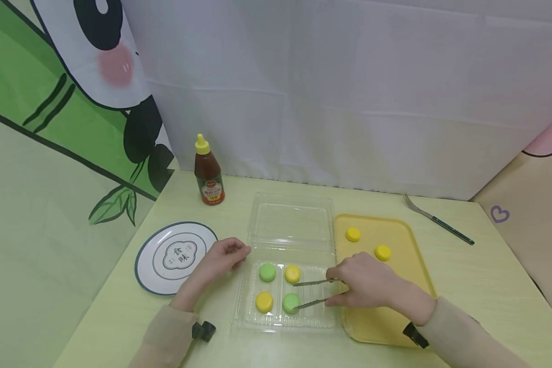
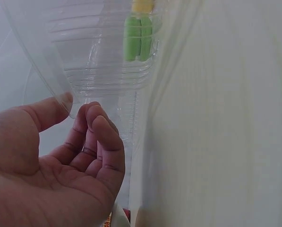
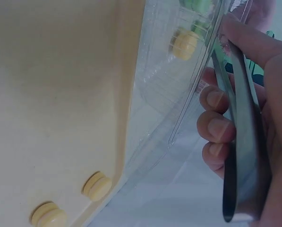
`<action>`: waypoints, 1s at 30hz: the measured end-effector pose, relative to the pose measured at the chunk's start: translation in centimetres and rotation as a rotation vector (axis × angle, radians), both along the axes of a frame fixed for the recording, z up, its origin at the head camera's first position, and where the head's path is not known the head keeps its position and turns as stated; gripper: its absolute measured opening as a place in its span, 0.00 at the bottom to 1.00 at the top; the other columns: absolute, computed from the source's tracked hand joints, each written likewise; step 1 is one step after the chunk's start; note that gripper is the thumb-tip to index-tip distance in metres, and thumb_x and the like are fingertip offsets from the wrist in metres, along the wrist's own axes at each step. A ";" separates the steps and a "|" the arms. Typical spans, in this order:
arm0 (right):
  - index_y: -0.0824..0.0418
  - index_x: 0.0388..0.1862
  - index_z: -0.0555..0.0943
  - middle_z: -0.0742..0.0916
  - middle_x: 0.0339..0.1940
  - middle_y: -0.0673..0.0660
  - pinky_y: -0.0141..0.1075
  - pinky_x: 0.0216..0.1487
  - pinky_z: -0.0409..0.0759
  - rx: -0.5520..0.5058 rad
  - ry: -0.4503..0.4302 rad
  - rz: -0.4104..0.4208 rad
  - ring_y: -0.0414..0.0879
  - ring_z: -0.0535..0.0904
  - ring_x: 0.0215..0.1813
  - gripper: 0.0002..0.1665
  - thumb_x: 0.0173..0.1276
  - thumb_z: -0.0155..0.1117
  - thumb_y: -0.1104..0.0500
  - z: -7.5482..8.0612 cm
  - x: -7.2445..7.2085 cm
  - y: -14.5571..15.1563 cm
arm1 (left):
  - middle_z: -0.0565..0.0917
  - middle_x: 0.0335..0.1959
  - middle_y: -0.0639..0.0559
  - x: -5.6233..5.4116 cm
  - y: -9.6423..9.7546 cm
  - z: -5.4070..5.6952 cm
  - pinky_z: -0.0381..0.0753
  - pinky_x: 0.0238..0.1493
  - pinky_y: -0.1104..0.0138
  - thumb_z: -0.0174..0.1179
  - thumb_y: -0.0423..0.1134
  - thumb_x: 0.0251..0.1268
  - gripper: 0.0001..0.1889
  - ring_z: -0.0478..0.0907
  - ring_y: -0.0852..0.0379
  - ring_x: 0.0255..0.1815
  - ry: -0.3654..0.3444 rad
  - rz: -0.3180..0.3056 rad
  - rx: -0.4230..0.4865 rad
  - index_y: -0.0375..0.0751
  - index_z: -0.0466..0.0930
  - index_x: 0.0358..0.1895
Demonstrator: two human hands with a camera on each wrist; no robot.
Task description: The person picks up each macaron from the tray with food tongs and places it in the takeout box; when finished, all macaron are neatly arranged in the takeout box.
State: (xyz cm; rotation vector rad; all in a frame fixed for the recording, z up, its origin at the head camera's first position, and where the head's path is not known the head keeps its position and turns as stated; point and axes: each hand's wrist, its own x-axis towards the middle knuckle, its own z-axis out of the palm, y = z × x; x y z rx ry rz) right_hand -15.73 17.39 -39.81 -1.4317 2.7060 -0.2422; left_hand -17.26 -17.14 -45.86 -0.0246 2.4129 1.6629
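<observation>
A hinged clear plastic box [image 1: 289, 327] lies unfolded in the middle. Its near half holds two green macarons [image 1: 267, 272] and two yellow macarons [image 1: 264, 302]. My left hand [image 1: 225, 255] pinches the box's left edge between thumb and curled fingers [image 2: 110, 142]. Metal tongs [image 3: 244, 137] are gripped in my right hand [image 1: 365, 281], which hovers at the box's right side. The tongs' arms stand apart: one tip is at the front right green macaron [image 1: 291, 302], the other by the back right yellow macaron [image 1: 292, 273]. Whether the tips touch them I cannot tell.
On the right, a yellow tray [image 1: 368, 327] carries two yellow macarons [image 1: 383, 252] near its far end. Beyond it lies a fork [image 1: 437, 220]. A white plate [image 1: 154, 260] sits at left, with a sauce bottle [image 1: 209, 179] behind it. A white cloth [image 1: 349, 102] hangs at the back.
</observation>
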 end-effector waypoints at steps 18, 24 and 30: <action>0.51 0.38 0.85 0.83 0.23 0.39 0.30 0.25 0.71 -0.009 0.018 -0.078 0.28 0.68 0.21 0.22 0.60 0.71 0.35 2.0 -0.6 2.9 | 0.79 0.28 0.48 -0.2 0.0 -0.2 0.73 0.32 0.65 0.61 0.43 0.72 0.13 0.73 0.55 0.29 -0.011 0.000 -0.006 0.33 0.81 0.42; 0.51 0.38 0.84 0.70 0.15 0.35 0.29 0.22 0.64 -0.013 0.047 -0.099 0.29 0.60 0.18 0.23 0.60 0.71 0.34 2.9 -1.2 4.3 | 0.79 0.27 0.48 -0.4 0.0 -0.4 0.73 0.33 0.66 0.61 0.43 0.72 0.12 0.73 0.55 0.29 -0.021 0.002 -0.007 0.34 0.81 0.42; 0.50 0.38 0.84 0.67 0.14 0.37 0.28 0.21 0.59 -0.005 0.077 -0.125 0.30 0.55 0.18 0.22 0.60 0.71 0.35 4.0 -1.9 5.5 | 0.79 0.28 0.48 -0.1 0.0 -0.2 0.73 0.32 0.64 0.61 0.44 0.72 0.14 0.73 0.54 0.29 -0.001 -0.001 -0.009 0.33 0.81 0.43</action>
